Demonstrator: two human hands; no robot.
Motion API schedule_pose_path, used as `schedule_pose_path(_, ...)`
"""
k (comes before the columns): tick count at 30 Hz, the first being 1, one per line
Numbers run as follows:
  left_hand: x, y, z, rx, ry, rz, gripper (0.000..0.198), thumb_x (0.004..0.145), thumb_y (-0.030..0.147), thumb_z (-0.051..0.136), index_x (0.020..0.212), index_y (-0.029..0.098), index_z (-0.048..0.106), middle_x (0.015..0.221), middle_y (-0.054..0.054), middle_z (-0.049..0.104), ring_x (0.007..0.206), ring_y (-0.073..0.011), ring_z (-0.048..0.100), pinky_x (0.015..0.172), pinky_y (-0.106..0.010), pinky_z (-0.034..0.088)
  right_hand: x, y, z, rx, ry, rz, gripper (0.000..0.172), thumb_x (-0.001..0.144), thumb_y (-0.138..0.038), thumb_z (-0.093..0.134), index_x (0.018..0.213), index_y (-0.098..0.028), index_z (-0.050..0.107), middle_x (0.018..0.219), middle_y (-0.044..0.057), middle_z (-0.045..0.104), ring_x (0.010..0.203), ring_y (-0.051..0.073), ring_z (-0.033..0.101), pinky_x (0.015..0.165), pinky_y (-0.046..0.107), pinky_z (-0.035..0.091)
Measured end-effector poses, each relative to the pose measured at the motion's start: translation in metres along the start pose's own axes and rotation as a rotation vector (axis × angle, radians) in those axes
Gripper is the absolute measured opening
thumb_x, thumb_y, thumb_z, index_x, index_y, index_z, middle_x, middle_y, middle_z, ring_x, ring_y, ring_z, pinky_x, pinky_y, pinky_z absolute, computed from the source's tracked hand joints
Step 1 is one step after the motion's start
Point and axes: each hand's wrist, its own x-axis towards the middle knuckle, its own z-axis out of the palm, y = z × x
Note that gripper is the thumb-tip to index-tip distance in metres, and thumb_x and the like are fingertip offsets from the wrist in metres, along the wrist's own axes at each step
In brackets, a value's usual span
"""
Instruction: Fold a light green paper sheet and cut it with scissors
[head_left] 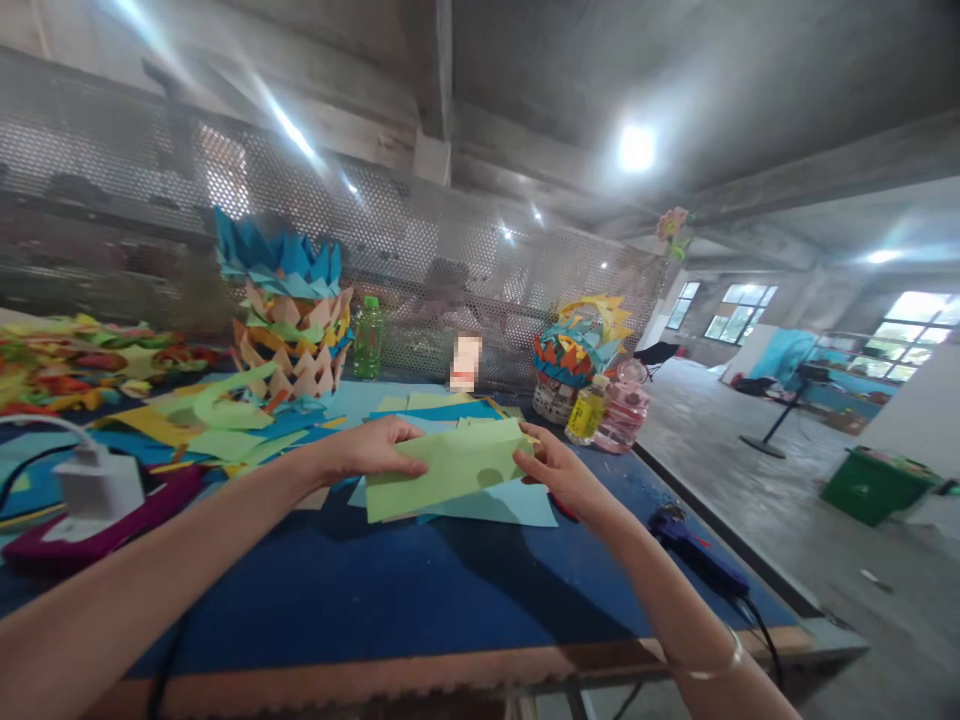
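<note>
A light green sheet of paper (450,468) is held up between my two hands, tilted, above the blue table. My left hand (382,447) pinches its left upper edge, thumb on the near face. On the opposite side, my right hand (551,465) grips the right end, with some fingers hidden behind the paper. Below and behind it lie light blue paper sheets (517,504) and more green and blue pieces. Part of a red item shows under my right hand; its kind is hidden.
Stacked paper crowns (289,330) stand at left behind paper scraps (232,420). A purple power strip (45,545) with a white charger lies at the left. Bottles, including a yellow one (585,412), stand at the right. A dark blue glue gun (697,550) rests near the right edge.
</note>
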Motion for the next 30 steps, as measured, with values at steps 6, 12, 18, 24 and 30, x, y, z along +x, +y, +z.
schedule_pose_path(6,0.015,-0.036,0.006,-0.151,-0.049,-0.021,0.027,0.057,0.032,0.086,0.078,0.018,0.075,0.077,-0.005,0.077,0.062,-0.0180,0.069,0.058,-0.022,0.051,0.046,0.024,0.021,0.050,0.095,-0.017,0.070,0.074,-0.058,0.063,0.127,-0.014,0.048,0.087,0.003,0.068,0.073,0.015,0.063,0.066,0.029,0.050)
schedule_pose_path(12,0.012,-0.050,0.014,-0.358,-0.155,-0.090,0.036,0.052,0.033,0.092,0.080,0.016,0.077,0.086,-0.010,0.079,0.070,-0.0245,0.073,0.062,-0.027,0.056,0.044,0.030,0.013,-0.204,0.181,0.004,0.052,0.094,-0.051,0.037,0.131,-0.016,0.046,0.091,0.005,0.067,0.082,0.018,0.063,0.070,0.031,0.050)
schedule_pose_path(18,0.018,-0.042,0.023,-0.669,0.092,-0.107,0.042,0.052,0.037,0.093,0.080,0.014,0.073,0.081,-0.010,0.077,0.075,-0.0238,0.074,0.068,-0.027,0.059,0.009,0.032,-0.035,-0.812,0.168,0.275,0.017,0.090,-0.018,0.053,0.101,-0.013,0.064,0.105,0.015,0.065,0.102,0.029,0.062,0.091,0.044,0.042)
schedule_pose_path(24,0.021,-0.043,0.022,-0.871,0.281,-0.122,0.030,0.061,0.020,0.089,0.086,0.014,0.073,0.081,-0.007,0.078,0.070,-0.0205,0.073,0.065,-0.026,0.059,0.005,0.048,-0.041,-1.066,0.055,0.480,0.023,0.089,-0.013,0.060,0.112,-0.012,0.060,0.107,0.008,0.066,0.101,0.022,0.064,0.093,0.041,0.047)
schedule_pose_path(30,0.023,-0.042,0.021,-0.950,0.372,-0.143,0.006,0.087,0.010,0.071,0.093,0.011,0.069,0.085,-0.004,0.074,0.070,-0.0150,0.071,0.068,-0.028,0.059,0.007,0.043,-0.040,-1.113,0.084,0.569,0.034,0.089,-0.016,0.059,0.121,-0.008,0.052,0.106,0.013,0.070,0.098,0.023,0.068,0.085,0.036,0.049)
